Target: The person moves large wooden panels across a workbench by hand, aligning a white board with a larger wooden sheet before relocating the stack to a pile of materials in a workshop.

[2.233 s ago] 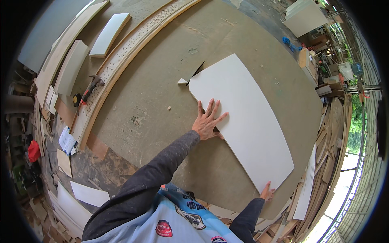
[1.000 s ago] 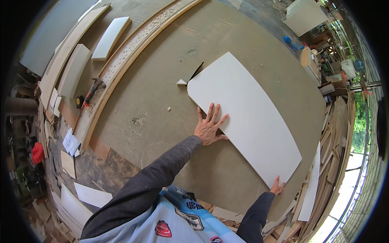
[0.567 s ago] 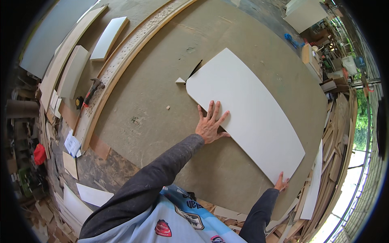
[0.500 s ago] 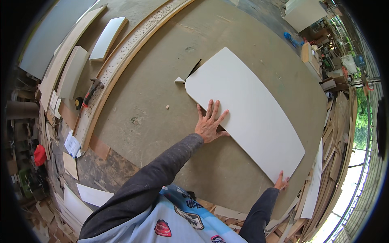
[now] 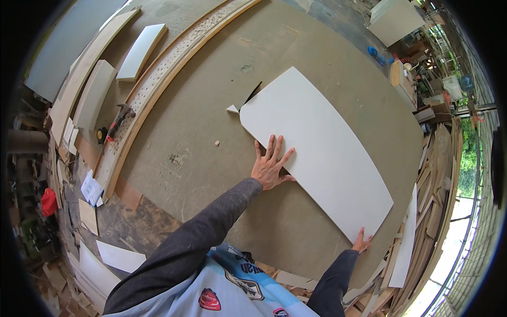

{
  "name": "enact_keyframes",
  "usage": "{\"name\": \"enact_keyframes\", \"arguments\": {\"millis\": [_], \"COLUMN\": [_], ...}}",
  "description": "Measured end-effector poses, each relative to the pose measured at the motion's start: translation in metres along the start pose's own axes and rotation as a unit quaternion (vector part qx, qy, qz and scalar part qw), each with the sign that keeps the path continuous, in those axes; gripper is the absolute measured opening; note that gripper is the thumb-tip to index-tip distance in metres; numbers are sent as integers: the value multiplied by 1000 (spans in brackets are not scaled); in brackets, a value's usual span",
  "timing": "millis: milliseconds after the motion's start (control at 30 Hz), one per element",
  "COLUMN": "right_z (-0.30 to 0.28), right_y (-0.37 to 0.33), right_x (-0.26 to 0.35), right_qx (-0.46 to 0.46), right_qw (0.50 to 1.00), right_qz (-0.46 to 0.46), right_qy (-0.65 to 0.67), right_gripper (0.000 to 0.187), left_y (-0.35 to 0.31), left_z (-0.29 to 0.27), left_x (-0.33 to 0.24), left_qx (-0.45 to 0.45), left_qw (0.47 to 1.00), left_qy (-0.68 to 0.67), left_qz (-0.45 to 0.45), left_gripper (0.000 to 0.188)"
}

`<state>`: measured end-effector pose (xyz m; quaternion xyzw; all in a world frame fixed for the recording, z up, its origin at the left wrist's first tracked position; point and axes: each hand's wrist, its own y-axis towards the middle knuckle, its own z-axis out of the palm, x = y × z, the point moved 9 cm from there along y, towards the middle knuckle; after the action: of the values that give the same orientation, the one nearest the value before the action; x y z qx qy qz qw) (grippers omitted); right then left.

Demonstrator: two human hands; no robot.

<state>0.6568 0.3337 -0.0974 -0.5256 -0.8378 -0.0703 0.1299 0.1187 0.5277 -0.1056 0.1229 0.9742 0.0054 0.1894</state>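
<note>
Both hands rest on a large white panel that lies flat on a wide brown worktable. Left hand, fingers spread wide and unclenched, presses palm-down on the panel's near long edge, partly on the panel and partly over the table surface. Right hand touches the panel's near right corner at the table's rim; its fingers seem laid against the edge, but whether they curl around it cannot be told. Dark grey sleeves cover both forearms, which rise from the bottom of the view. The panel runs diagonally from the middle of the table toward the lower right. Just off its far left corner sits a small white offcut, and a thin dark strip pokes out beside it, touching or nearly touching the panel's edge. A tiny pale chip lies on the bare table to the left of the left hand. Farther left, a long curved wooden moulding with rows of small holes arcs along the table's edge, and a hammer with a red handle lies on it, next to a small yellow-and-black object. Beyond are pale boards. Wood scraps crowd the floor at right.
</note>
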Motion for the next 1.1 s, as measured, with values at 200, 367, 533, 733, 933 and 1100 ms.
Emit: {"name": "enact_keyframes", "arguments": {"millis": [200, 367, 533, 733, 933, 1100], "right_z": [15, 3, -6, 13, 19, 20], "right_y": [14, -16, -28, -5, -9, -19], "right_x": [-58, -29, -23, -58, -64, -73], "right_qx": [-2, 8, 12, 20, 16, 20], "right_qw": [998, 999, 999, 998, 998, 997], "right_qz": [44, 47, 37, 47, 43, 52], "right_qy": [-36, -26, -6, -28, -43, -58], "right_gripper": [92, 97, 102, 94, 95, 96], "left_y": [-2, -5, -3, -3, -5, -7], "left_z": [-4, -2, -3, 0, 0, 0], "left_x": [-1, 4, 6, 7, 13, 17], "left_qx": [4, -3, -4, 8, 11, 14], "left_qw": [1000, 1000, 1000, 999, 999, 999], "left_qy": [-20, -19, -25, -27, -35, -36], "left_qz": [15, 11, 16, 18, 19, 24], "left_gripper": [96, 96, 97, 98, 99, 99]}}
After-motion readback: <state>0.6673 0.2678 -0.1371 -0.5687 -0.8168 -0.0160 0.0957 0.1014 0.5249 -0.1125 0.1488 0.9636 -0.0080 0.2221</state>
